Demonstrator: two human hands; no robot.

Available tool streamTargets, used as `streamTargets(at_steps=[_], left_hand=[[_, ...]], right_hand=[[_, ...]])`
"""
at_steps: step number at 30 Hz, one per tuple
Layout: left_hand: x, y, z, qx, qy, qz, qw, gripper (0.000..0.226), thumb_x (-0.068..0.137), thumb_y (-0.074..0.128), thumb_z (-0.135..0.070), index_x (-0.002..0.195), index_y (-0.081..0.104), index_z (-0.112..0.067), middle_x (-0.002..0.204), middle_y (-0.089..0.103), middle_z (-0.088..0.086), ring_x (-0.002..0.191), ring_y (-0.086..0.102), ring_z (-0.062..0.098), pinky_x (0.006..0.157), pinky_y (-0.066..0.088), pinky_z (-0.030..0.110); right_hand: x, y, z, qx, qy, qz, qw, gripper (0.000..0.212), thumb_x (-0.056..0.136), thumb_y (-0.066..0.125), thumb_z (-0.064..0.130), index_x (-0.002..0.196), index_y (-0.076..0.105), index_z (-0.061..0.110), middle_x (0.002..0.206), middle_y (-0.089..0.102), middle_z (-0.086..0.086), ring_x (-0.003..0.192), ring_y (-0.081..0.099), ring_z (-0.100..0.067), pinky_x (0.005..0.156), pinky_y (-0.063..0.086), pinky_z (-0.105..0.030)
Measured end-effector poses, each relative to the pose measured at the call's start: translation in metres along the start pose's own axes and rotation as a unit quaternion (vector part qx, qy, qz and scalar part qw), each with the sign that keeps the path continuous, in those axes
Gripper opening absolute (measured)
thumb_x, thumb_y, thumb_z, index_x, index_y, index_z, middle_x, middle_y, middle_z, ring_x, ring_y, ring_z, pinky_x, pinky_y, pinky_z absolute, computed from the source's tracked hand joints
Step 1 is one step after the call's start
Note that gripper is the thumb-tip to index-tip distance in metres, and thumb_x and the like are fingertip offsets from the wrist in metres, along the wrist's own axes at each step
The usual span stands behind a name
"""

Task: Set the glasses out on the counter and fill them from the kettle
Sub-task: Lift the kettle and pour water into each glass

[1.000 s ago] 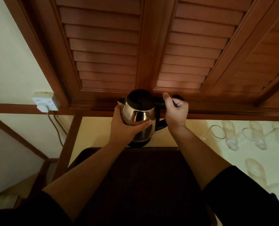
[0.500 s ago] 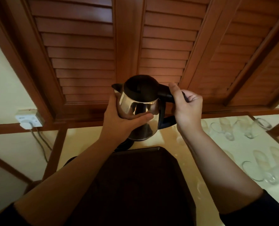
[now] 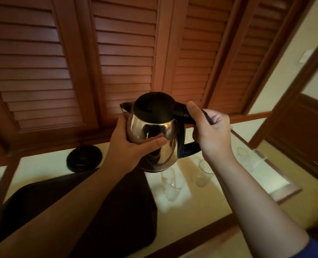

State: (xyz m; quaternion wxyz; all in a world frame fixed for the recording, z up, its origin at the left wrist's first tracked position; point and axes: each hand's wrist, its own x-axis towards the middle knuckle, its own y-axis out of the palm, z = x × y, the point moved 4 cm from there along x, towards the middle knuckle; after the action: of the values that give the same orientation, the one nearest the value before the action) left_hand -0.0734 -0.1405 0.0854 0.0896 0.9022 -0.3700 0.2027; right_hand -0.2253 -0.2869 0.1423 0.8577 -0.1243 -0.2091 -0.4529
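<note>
Your pale cream tabletop (image 3: 201, 205) is hemmed in: brown louvered wooden shutters (image 3: 124, 58) rise along its far edge, a dark rectangular tray (image 3: 117, 216) fills its near-left part right up to the front wooden lip, and the open room lies to the right of the tray. That room is shared with clear drinking glasses (image 3: 170, 185) that stand just right of the tray's edge, with more of them blurred near the far right corner. The round black kettle base (image 3: 84, 158) sits bare beyond the tray on the left. Since a second ago you have lifted the polished steel kettle with a black lid and handle (image 3: 155, 135) off that base and carried it rightward, so it now hangs in the air above the tray's right corner and the nearest glasses, touching neither. It is roughly upright, spout (image 3: 125, 107) pointing left, its mirror-like body reflecting your fingers. Your left hand (image 3: 128, 146) is wrapped around the steel body, thumb across the front. Your right hand (image 3: 210, 135) is closed around the black handle, thumb pressed on top near the lid.
</note>
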Motion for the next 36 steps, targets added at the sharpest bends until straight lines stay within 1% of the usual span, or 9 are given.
streamTargets(at_steps=[3, 8, 15, 17, 20, 23, 27, 31, 36], left_hand=[[-0.017, 0.042, -0.004, -0.018, -0.004, 0.006, 1.000, 0.086, 0.061, 0.095, -0.038, 0.137, 0.055, -0.028, 0.129, 0.075, -0.014, 0.122, 0.074, 0.011, 0.097, 0.063, 0.031], [-0.048, 0.103, -0.002, -0.036, -0.027, 0.030, 0.999, 0.076, 0.067, 0.090, -0.036, 0.133, 0.055, -0.033, 0.127, 0.076, -0.017, 0.122, 0.073, 0.011, 0.092, 0.062, 0.025], [-0.084, 0.164, 0.023, -0.068, -0.068, 0.036, 0.995, 0.075, 0.068, 0.092, -0.040, 0.133, 0.058, -0.028, 0.130, 0.076, -0.002, 0.124, 0.073, 0.021, 0.105, 0.061, 0.044], [-0.091, 0.175, 0.031, -0.078, -0.086, 0.035, 0.993, 0.078, 0.068, 0.096, -0.042, 0.134, 0.057, -0.028, 0.130, 0.077, -0.003, 0.124, 0.073, 0.022, 0.104, 0.062, 0.042], [-0.098, 0.186, 0.043, -0.086, -0.130, 0.045, 0.987, 0.083, 0.066, 0.098, -0.045, 0.136, 0.056, -0.025, 0.128, 0.078, -0.007, 0.124, 0.074, 0.021, 0.100, 0.062, 0.034], [-0.103, 0.188, 0.059, -0.090, -0.149, 0.055, 0.983, 0.076, 0.068, 0.092, -0.040, 0.134, 0.057, -0.026, 0.125, 0.078, -0.008, 0.122, 0.074, 0.018, 0.101, 0.062, 0.035], [-0.107, 0.186, 0.081, -0.106, -0.168, 0.065, 0.978, 0.070, 0.070, 0.088, -0.034, 0.132, 0.058, -0.020, 0.129, 0.075, 0.006, 0.123, 0.073, 0.024, 0.105, 0.061, 0.042], [-0.108, 0.181, 0.097, -0.130, -0.185, 0.078, 0.971, 0.074, 0.075, 0.088, -0.030, 0.141, 0.056, -0.015, 0.136, 0.071, 0.013, 0.128, 0.070, 0.030, 0.109, 0.057, 0.053], [-0.116, 0.177, 0.111, -0.166, -0.216, 0.101, 0.957, 0.070, 0.075, 0.088, -0.027, 0.137, 0.058, -0.023, 0.129, 0.078, -0.002, 0.124, 0.073, 0.020, 0.102, 0.061, 0.040]], right_hand=[[-0.014, -0.046, 0.005, 0.002, 0.028, 0.026, 0.999, 0.079, 0.083, 0.078, 0.055, 0.070, 0.047, -0.016, 0.052, 0.037, -0.013, 0.043, 0.032, -0.022, 0.046, 0.032, -0.024], [-0.040, -0.113, 0.011, -0.025, 0.054, 0.070, 0.996, 0.049, 0.091, 0.074, 0.049, 0.054, 0.055, 0.025, 0.048, 0.043, 0.005, 0.041, 0.037, -0.011, 0.046, 0.033, -0.021], [-0.064, -0.173, -0.001, -0.058, 0.094, 0.047, 0.993, 0.052, 0.090, 0.070, 0.051, 0.054, 0.057, 0.015, 0.043, 0.044, 0.006, 0.036, 0.039, -0.010, 0.043, 0.034, -0.018], [-0.068, -0.184, -0.008, -0.063, 0.102, 0.048, 0.992, 0.054, 0.089, 0.071, 0.053, 0.055, 0.062, 0.011, 0.044, 0.045, 0.006, 0.036, 0.040, -0.010, 0.043, 0.034, -0.018], [-0.074, -0.192, -0.018, -0.071, 0.114, 0.040, 0.990, 0.067, 0.088, 0.072, 0.052, 0.071, 0.062, -0.012, 0.045, 0.044, 0.001, 0.037, 0.039, -0.013, 0.043, 0.034, -0.019], [-0.078, -0.192, -0.025, -0.087, 0.117, 0.036, 0.989, 0.072, 0.088, 0.071, 0.052, 0.070, 0.058, -0.016, 0.048, 0.042, -0.012, 0.038, 0.036, -0.018, 0.043, 0.033, -0.022], [-0.081, -0.184, -0.035, -0.096, 0.147, 0.035, 0.984, 0.051, 0.092, 0.071, 0.045, 0.060, 0.065, 0.005, 0.042, 0.041, 0.006, 0.035, 0.033, -0.011, 0.042, 0.030, -0.018], [-0.083, -0.176, -0.043, -0.118, 0.165, 0.025, 0.979, 0.046, 0.091, 0.071, 0.045, 0.080, 0.078, 0.001, 0.042, 0.046, 0.009, 0.035, 0.035, -0.009, 0.041, 0.031, -0.019], [-0.089, -0.166, -0.050, -0.138, 0.198, -0.001, 0.970, 0.041, 0.086, 0.074, 0.053, 0.069, 0.079, 0.017, 0.042, 0.041, 0.010, 0.036, 0.031, -0.012, 0.041, 0.028, -0.020]])
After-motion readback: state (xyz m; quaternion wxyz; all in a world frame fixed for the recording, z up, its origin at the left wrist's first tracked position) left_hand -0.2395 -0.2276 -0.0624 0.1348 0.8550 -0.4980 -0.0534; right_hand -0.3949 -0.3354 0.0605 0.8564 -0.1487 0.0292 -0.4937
